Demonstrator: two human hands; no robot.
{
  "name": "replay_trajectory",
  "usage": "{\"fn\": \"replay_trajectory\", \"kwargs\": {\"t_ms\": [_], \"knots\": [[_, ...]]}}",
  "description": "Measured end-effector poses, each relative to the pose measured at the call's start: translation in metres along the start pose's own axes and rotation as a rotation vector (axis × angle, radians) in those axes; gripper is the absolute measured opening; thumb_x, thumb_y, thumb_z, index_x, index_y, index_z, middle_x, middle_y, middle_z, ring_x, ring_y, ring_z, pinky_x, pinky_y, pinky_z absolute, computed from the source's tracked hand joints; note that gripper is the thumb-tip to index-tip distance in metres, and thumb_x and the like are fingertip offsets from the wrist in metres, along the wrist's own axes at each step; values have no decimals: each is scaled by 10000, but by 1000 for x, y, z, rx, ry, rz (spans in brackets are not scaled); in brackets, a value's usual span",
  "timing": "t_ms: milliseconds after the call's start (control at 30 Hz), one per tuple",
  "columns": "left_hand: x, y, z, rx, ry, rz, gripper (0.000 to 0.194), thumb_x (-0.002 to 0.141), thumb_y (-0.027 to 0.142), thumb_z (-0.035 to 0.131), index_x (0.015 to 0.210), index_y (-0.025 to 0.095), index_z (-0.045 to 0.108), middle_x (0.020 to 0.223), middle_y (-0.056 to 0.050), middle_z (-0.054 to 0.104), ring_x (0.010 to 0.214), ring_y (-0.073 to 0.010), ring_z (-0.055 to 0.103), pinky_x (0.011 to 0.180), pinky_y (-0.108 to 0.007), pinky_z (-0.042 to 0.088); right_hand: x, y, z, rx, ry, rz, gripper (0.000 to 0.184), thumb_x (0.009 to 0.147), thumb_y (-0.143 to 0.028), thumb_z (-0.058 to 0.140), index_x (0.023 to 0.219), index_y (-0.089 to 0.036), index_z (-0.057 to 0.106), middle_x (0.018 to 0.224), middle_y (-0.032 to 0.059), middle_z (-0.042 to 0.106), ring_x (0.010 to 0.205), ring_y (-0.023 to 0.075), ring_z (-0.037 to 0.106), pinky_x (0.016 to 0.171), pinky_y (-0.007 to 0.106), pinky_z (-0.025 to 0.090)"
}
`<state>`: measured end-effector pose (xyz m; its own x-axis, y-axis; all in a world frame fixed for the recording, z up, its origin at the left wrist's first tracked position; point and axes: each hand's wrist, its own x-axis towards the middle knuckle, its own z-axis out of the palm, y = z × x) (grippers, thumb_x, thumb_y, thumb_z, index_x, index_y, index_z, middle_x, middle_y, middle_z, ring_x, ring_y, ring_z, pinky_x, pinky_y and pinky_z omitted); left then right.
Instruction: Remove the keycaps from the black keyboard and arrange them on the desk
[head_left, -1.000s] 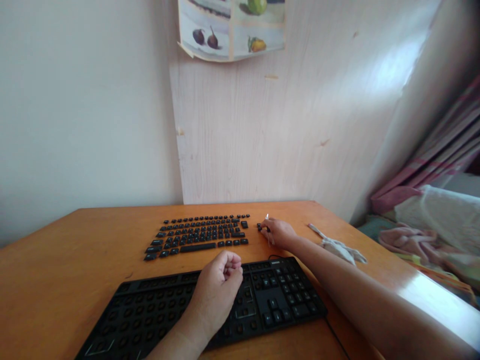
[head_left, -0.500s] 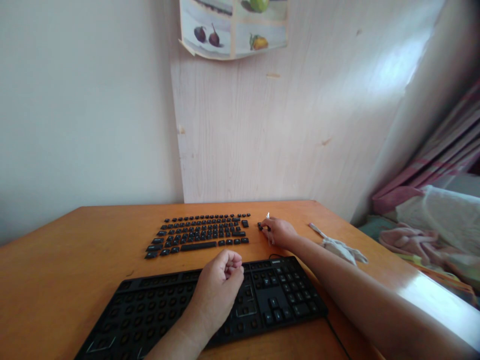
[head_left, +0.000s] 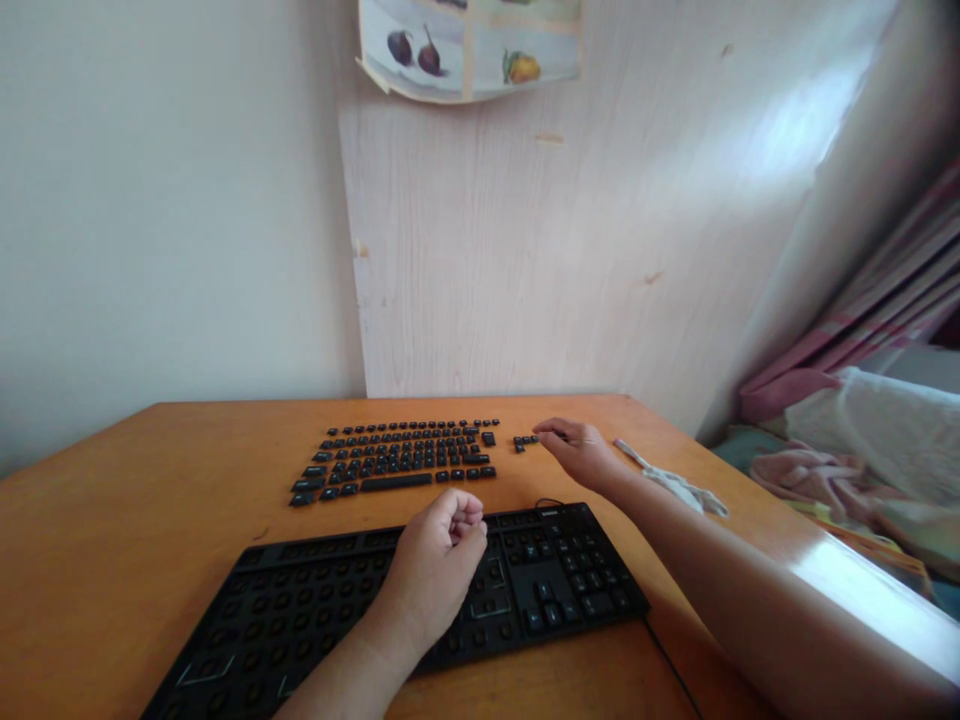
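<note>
My left hand (head_left: 442, 545) rests over the black keyboard (head_left: 551, 575), its fingers curled into a loose fist. Whatever may be inside that fist is hidden. Many sockets on the keyboard's left and middle are bare, while its number pad still has keys. Beyond it, rows of loose black keycaps (head_left: 405, 462) lie laid out on the table. My right hand (head_left: 581, 450) is just right of a small group of keycaps (head_left: 521, 441), with its fingers together and pointing left at them. Its thumb and palm are hidden, and I cannot make out what it holds.
A grey-white cloth item (head_left: 671, 488) lies on the wooden table (head_left: 150, 500), right of my right hand. The keyboard's cable (head_left: 671, 665) runs off toward the near edge. A wall stands behind the table; piled fabric (head_left: 810, 470) is at the right.
My right hand has moved slightly right and up, off the small group of keycaps, which now shows better. Thin wires seen at its fingers earlier no longer show. My left hand keeps its pose.
</note>
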<state>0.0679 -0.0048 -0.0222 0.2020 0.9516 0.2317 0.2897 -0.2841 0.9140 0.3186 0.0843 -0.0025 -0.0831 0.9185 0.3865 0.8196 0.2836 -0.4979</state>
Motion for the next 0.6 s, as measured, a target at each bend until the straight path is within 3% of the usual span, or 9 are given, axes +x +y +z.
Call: {"fn": "replay_trajectory", "kwargs": {"t_ms": [100, 167, 367, 600], "knots": [[0, 0, 0, 18, -3, -1, 137, 820, 267, 552, 911, 184, 613, 869, -37, 674, 794, -167, 619, 780, -298, 482, -19, -21, -14, 171, -18, 93, 168, 846, -334, 535, 890, -187, 602, 617, -20, 625, 574, 130, 586, 546, 224, 438], [0, -1, 0, 29, -1, 7, 131, 820, 264, 551, 906, 186, 612, 868, -33, 676, 792, -165, 623, 787, -300, 482, -32, -35, -21, 322, -102, 179, 167, 823, -358, 574, 809, -193, 558, 524, -43, 576, 473, 107, 519, 470, 206, 386], [2, -4, 1, 41, 8, 36, 138, 822, 259, 549, 923, 191, 614, 889, -32, 680, 810, -167, 631, 791, -303, 485, -67, -60, -34, 456, -314, 177, 312, 806, -494, 623, 801, -183, 617, 653, 5, 664, 439, 81, 491, 401, 197, 323], [1, -5, 2, 61, 9, 43, 121, 800, 229, 549, 897, 193, 610, 855, -26, 671, 774, -166, 619, 751, -296, 482, -92, -73, -23, 334, -267, 213, 352, 888, -510, 533, 785, -178, 590, 593, -13, 599, 443, 76, 462, 407, 192, 307]]}}
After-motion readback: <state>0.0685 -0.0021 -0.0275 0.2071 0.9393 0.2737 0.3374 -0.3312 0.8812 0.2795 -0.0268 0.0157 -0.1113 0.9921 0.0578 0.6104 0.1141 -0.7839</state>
